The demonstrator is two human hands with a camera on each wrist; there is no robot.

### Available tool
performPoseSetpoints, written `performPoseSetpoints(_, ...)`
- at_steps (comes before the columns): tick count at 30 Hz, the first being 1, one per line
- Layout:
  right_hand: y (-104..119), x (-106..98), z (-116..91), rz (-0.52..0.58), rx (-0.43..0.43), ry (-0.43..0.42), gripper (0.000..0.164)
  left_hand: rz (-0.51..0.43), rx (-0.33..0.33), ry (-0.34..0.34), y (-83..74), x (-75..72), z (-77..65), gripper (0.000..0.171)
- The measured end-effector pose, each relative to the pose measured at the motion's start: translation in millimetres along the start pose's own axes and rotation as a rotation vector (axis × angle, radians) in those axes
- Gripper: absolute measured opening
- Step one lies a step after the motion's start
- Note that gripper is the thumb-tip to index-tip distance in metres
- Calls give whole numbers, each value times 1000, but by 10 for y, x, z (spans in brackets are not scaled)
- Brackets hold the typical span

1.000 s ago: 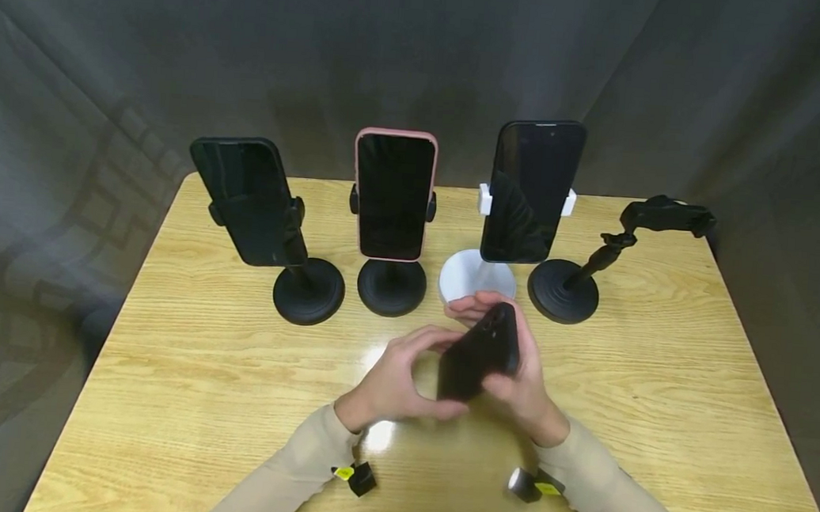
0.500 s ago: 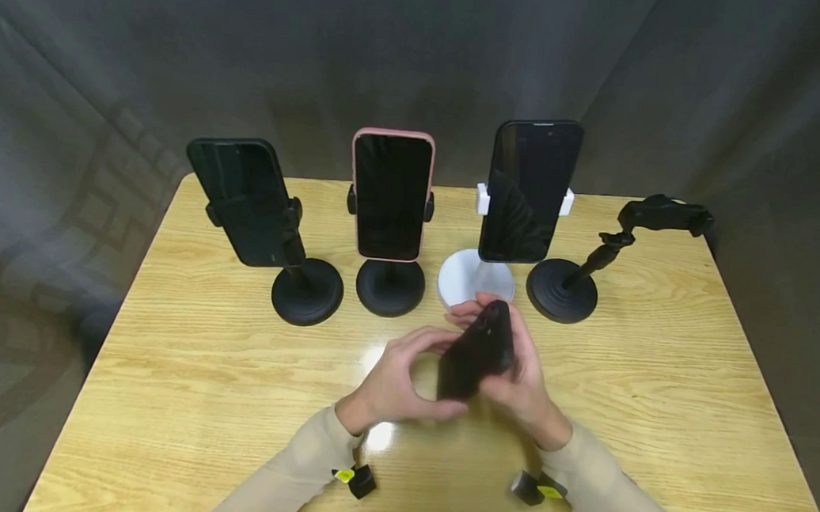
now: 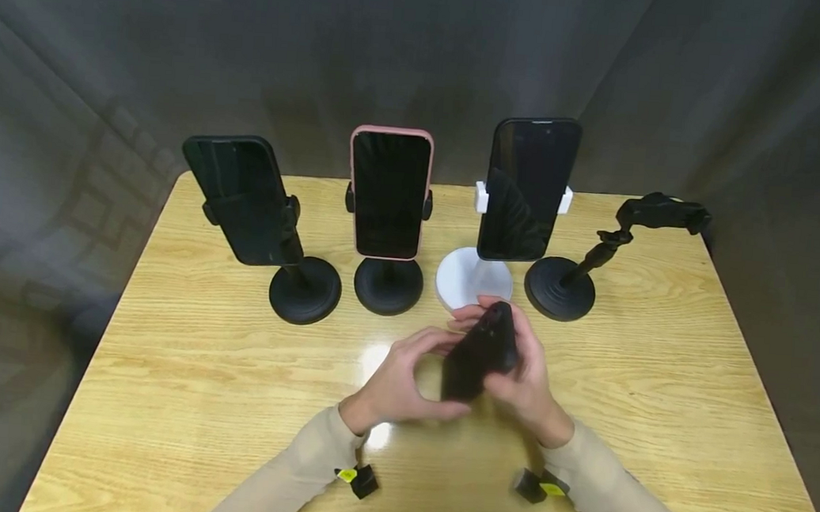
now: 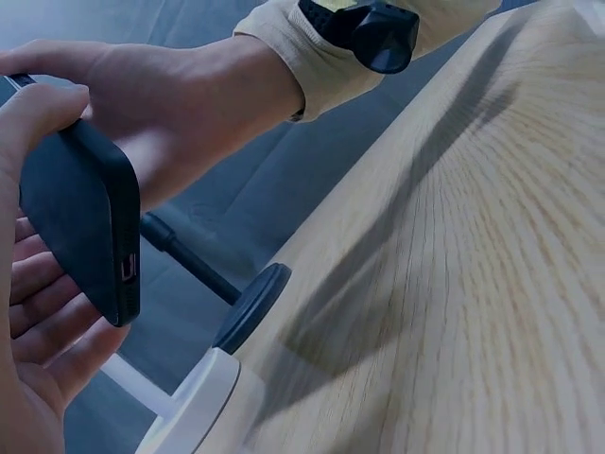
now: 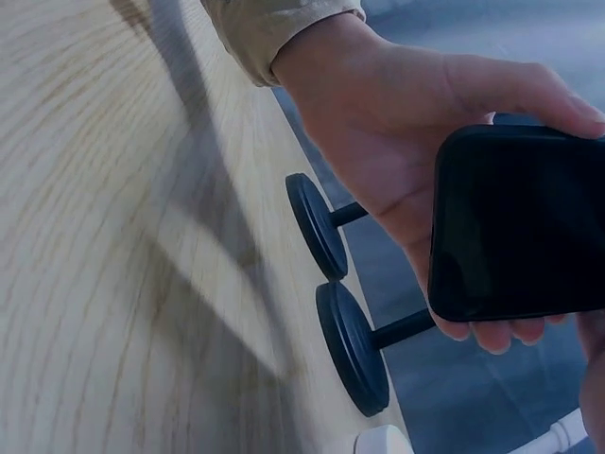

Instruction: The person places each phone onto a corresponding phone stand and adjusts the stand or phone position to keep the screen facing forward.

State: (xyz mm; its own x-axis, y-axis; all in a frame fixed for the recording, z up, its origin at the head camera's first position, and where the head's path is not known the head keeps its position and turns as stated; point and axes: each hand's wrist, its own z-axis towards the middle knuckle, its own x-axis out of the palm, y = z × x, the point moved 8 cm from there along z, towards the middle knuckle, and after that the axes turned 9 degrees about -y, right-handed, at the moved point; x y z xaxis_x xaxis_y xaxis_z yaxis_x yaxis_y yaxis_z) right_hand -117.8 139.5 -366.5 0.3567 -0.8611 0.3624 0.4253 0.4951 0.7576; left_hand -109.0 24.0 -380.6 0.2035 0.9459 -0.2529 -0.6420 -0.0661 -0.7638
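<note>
Between both hands, low over the table, is a dark smartphone (image 3: 477,360), its back with the camera lenses facing up and left in the head view. My right hand (image 3: 531,387) grips its right side, thumb on the near edge and fingers around the far end. My left hand (image 3: 401,378) holds the other end between thumb and fingers, with a gap at the palm. The left wrist view shows the charging port on the phone's (image 4: 80,218) short end. From the right wrist, a dark glossy face of the phone (image 5: 520,227) shows.
Behind the hands stand three holders with phones: a black phone (image 3: 239,196), a pink-cased phone (image 3: 389,195) and a dark phone (image 3: 529,189) over a white base (image 3: 468,280). At right, a black stand (image 3: 561,290) has a bare bent arm. Grey curtains surround the wooden table (image 3: 216,377).
Both hands keep hold of the smartphone in nearly the same spot. The phone has tilted very slightly, and the head view has shifted a little.
</note>
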Motion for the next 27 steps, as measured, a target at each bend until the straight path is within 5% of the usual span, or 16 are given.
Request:
performPoseSetpoints(12, 237, -87, 83, -68, -142, -10, 65, -86, -52, 90, -48, 178, 93, 71)
performPoseSetpoints(19, 443, -99, 173, -38, -208, -4, 59, -151, -20, 84, -121, 279, 197, 61)
performPoseSetpoints(27, 698, -186, 275, -77, -270, -57, 58, -120, 1, 73, 64, 443, 221, 56)
